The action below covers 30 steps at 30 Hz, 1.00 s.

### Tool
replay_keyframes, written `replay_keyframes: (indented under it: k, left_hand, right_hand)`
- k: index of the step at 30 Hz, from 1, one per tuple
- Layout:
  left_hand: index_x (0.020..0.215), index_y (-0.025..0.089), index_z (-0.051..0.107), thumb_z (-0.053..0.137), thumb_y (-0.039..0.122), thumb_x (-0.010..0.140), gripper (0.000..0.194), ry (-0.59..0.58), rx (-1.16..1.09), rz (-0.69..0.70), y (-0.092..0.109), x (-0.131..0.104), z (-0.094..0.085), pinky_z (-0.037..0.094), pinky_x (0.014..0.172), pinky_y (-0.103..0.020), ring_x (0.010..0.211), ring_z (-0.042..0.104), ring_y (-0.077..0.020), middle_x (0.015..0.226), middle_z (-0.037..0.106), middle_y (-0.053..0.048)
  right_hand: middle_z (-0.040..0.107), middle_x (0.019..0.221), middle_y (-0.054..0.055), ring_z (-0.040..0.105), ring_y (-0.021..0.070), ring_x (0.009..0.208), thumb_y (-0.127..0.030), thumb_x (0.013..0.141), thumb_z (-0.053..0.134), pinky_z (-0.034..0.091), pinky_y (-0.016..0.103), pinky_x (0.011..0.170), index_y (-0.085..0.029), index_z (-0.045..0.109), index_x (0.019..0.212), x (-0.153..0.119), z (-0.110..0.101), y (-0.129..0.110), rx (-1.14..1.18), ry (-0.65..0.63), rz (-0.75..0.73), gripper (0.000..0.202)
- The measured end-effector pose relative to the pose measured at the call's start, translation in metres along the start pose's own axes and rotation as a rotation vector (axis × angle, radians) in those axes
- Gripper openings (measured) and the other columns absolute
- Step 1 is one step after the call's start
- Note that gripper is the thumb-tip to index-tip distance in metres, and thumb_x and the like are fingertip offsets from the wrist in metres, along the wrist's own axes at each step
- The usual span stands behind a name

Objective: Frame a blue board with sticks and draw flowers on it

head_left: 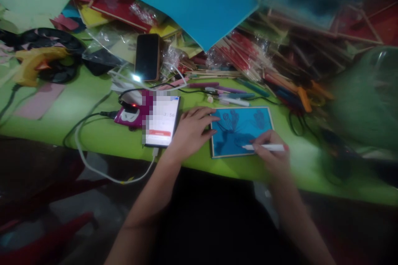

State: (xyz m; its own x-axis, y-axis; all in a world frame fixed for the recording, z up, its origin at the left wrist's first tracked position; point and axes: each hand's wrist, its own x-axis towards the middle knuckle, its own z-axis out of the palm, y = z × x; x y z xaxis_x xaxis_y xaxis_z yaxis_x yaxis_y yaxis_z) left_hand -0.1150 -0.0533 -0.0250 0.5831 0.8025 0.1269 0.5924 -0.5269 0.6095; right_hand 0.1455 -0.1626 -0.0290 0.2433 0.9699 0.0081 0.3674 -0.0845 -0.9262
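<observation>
A small blue panel (248,126) with a pale wooden edge lies flat on the green table. Dark flower line drawings (230,120) show on its upper left, with another at the upper right. My right hand (273,153) is closed on a white marker (272,148), whose tip meets the panel's lower middle. My left hand (195,130) lies flat, fingers stretched, with the fingertips on the panel's left edge. Close by my left wrist is a lit phone (161,122) with a white cable plugged in.
A purple power strip (132,118) with cords lies left of the lit phone. Behind are a dark phone (147,56), scattered pens (236,101), thin sticks (231,51) and a large blue sheet (202,4). A yellow glue gun (34,64) rests far left; orange-handled scissors (306,97) lie right.
</observation>
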Motion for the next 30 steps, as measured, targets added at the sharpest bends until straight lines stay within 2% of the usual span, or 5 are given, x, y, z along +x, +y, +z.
replay_keyframes:
  k: [4, 11, 20, 30]
  left_hand:
    - [0.130, 0.029, 0.070, 0.073, 0.020, 0.096, 0.035, -0.006, 0.000, -0.003, 0.001, 0.000, -0.001, 0.042, 0.115, -0.056, 0.141, 0.054, -0.0305, 0.148, 0.065, -0.003]
    - [0.129, 0.028, 0.070, 0.073, 0.021, 0.097, 0.033, -0.002, 0.011, 0.003, 0.000, 0.000, 0.000, 0.043, 0.113, -0.055, 0.140, 0.055, -0.0304, 0.148, 0.065, -0.003]
    - [0.130, 0.028, 0.069, 0.072, 0.022, 0.097, 0.033, 0.004, 0.013, 0.002, 0.000, -0.001, 0.001, 0.042, 0.115, -0.055, 0.141, 0.054, -0.0296, 0.148, 0.065, -0.003]
    - [0.131, 0.030, 0.070, 0.071, 0.021, 0.097, 0.036, 0.001, 0.005, 0.010, -0.001, 0.000, 0.000, 0.041, 0.116, -0.057, 0.141, 0.054, -0.0303, 0.148, 0.065, -0.003]
  right_hand:
    - [0.062, 0.071, -0.003, 0.065, 0.0183, 0.074, -0.027, 0.087, 0.073, 0.047, 0.031, 0.068, -0.024, 0.062, 0.077, -0.001, 0.000, 0.002, 0.034, 0.038, 0.000, 0.015]
    - [0.058, 0.067, -0.005, 0.057, 0.0156, 0.064, -0.026, 0.087, 0.073, 0.040, 0.029, 0.059, -0.024, 0.061, 0.077, 0.001, 0.002, 0.001, 0.022, 0.132, 0.008, 0.015]
    - [0.058, 0.066, -0.004, 0.051, 0.0136, 0.059, -0.026, 0.088, 0.071, 0.037, 0.028, 0.055, -0.023, 0.062, 0.078, 0.005, 0.001, -0.009, -0.127, 0.160, -0.045, 0.014]
    - [0.059, 0.066, -0.003, 0.052, 0.0141, 0.058, -0.029, 0.089, 0.071, 0.039, 0.029, 0.054, -0.024, 0.064, 0.080, 0.005, 0.002, -0.012, -0.129, 0.144, -0.010, 0.012]
